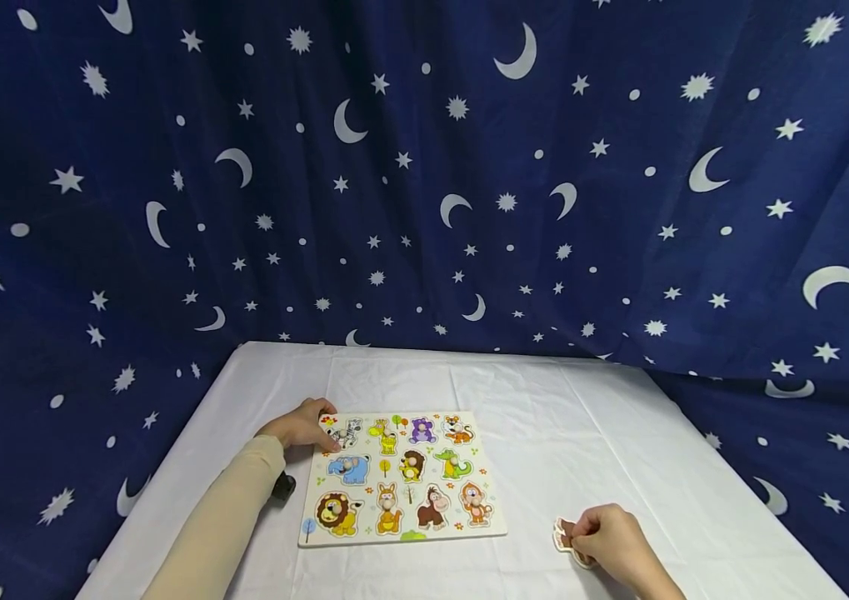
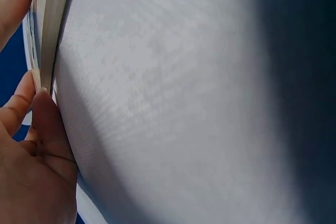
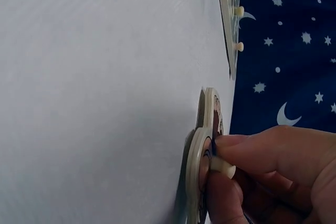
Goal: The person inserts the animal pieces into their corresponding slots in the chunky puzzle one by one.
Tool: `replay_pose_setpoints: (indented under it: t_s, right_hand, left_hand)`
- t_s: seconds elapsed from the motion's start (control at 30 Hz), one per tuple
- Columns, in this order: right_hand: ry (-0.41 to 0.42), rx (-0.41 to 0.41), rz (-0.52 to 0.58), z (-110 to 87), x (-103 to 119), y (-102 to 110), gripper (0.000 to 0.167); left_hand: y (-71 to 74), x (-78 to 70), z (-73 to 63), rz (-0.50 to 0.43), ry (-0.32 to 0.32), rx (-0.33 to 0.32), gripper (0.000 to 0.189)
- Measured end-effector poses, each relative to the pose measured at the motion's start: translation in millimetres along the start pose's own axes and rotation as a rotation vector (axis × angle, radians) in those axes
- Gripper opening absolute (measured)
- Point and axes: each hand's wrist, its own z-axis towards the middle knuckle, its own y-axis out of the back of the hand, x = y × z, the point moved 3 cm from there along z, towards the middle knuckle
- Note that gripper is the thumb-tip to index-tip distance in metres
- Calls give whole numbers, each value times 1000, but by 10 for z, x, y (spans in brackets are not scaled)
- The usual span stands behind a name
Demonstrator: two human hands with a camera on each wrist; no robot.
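A wooden peg puzzle board with several coloured animal pictures lies on the white table. My left hand holds its upper left corner, fingers at the far edge and the thumb over the left side near the zebra. The left wrist view shows the fingertips against the board's edge. Off to the right of the board, my right hand pinches the small knob of a brown puzzle piece between thumb and finger. The piece is low over the cloth, partly hidden by the hand.
A white cloth covers the table. Round its back and sides hangs a dark blue curtain with moons and stars. Most animals carry wooden knobs that stick up; the gorilla picture shows none. A small black device sits at my left wrist.
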Motion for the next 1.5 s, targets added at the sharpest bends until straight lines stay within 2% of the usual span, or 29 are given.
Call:
replay_pose_setpoints:
  t_s: [0.13,0.37,0.8,1.17,1.5]
  right_hand:
    - [55,33,17,-7,20,-11,14]
    - [114,37,39,8,90,-13,12]
    - [157,75,90,91,211,-100,15]
    - [255,142,139,104,283,-178,14]
    - [305,149,175,146,349,-231,14]
  left_hand:
    - [9,-18,0,17,-9,-2,67]
    - [30,-37,14,32,-14,-3,68]
    - [33,-40,22,16,-6,-7,69]
    - [-14,-15,-11,-5,10,-9,70]
    - [-23,-7,-25,6,11,-8,71]
